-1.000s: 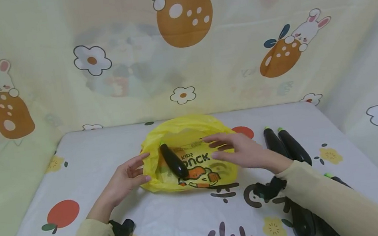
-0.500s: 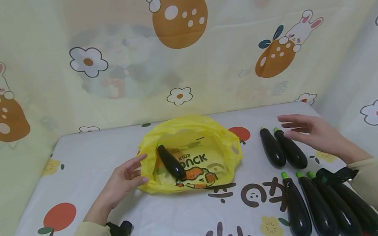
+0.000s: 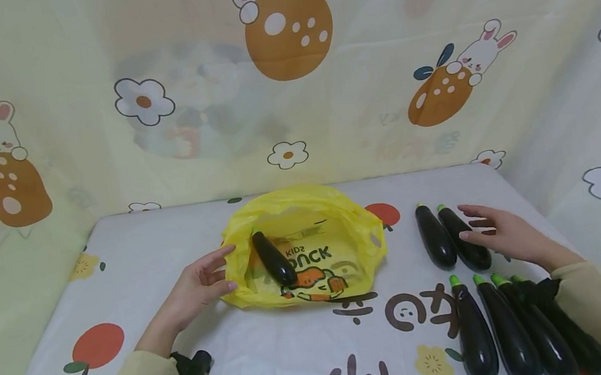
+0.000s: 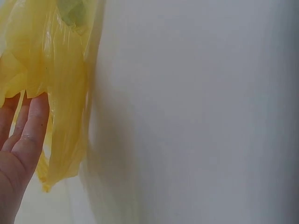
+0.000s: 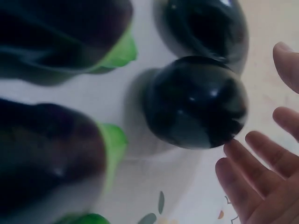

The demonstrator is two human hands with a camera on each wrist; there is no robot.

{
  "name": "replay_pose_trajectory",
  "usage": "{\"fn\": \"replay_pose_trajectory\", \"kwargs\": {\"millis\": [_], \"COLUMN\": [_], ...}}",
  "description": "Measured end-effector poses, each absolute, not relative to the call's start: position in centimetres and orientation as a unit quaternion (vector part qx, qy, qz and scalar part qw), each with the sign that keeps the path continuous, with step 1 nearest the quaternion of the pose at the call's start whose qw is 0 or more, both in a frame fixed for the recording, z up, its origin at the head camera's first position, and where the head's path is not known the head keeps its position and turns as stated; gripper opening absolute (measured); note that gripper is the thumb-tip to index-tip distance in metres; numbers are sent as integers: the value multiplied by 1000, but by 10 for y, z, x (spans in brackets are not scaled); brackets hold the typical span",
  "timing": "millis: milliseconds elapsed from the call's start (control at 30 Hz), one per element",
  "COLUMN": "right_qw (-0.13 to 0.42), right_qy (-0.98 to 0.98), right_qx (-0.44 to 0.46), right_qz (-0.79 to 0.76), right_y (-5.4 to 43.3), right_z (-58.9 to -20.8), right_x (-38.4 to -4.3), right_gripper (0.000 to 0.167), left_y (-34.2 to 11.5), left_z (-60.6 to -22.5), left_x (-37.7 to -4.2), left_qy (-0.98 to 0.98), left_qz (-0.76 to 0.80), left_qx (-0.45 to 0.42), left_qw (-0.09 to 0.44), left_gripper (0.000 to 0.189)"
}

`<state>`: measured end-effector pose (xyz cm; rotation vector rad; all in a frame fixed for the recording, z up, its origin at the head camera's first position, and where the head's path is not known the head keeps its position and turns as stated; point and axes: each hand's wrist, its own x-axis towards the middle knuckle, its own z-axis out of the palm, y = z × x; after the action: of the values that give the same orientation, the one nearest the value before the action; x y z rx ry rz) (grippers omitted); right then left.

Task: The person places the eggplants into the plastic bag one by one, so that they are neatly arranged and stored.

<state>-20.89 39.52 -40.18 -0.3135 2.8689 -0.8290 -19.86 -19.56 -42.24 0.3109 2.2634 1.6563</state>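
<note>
A yellow plastic bag (image 3: 302,197) lies on the table with its mouth facing me and one dark eggplant (image 3: 275,260) inside. My left hand (image 3: 197,290) touches the bag's left rim, thumb and fingers spread apart. In the left wrist view, straight fingers (image 4: 35,126) reach the yellow plastic, which covers their tips. My right hand (image 3: 506,237) is at the right-hand eggplant (image 3: 464,238) of the far pair, fingers extended and apart from the thumb. The right wrist view has the fingertips (image 5: 229,172) right beside that eggplant's rounded end (image 5: 196,102).
Another eggplant (image 3: 436,237) lies left of it in the far pair. Several more eggplants (image 3: 508,331) with green stems form a nearer row, partly under my right forearm. A printed white cloth (image 3: 279,363) covers the table; a patterned curtain (image 3: 205,162) hangs behind.
My right hand has moved from the bag's mouth to the right, then lowered toward the far eggplants. The left hand stays at the bag's rim, and the eggplant inside has not shifted.
</note>
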Motion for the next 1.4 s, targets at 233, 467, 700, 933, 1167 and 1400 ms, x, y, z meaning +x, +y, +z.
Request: {"fn": "replay_pose_trajectory", "kwargs": {"millis": [233, 467, 700, 933, 1167, 1400], "right_qw": [69, 75, 88, 91, 69, 67], "right_qy": [962, 961, 960, 960, 963, 958], "right_qx": [-112, -110, -104, -88, -83, -65], "right_qz": [-241, -243, -245, -250, -246, -273], "right_y": [394, 397, 395, 395, 404, 405], "right_z": [-410, -412, -409, -402, -393, -371], "right_x": [-209, -207, -209, -209, -210, -206], "right_gripper": [77, 76, 75, 72, 68, 68], "left_y": [-196, -195, -196, -197, -196, -196], "left_z": [-423, -424, -424, -424, -424, -424], "left_x": [-199, -201, -200, -199, -198, -199], "left_qy": [795, 795, 794, 795, 793, 792], "left_qz": [577, 576, 578, 577, 579, 580], "left_qx": [107, 108, 107, 103, 103, 107], "left_qw": [158, 158, 158, 159, 159, 158], "left_gripper": [71, 72, 72, 72, 72, 72]}}
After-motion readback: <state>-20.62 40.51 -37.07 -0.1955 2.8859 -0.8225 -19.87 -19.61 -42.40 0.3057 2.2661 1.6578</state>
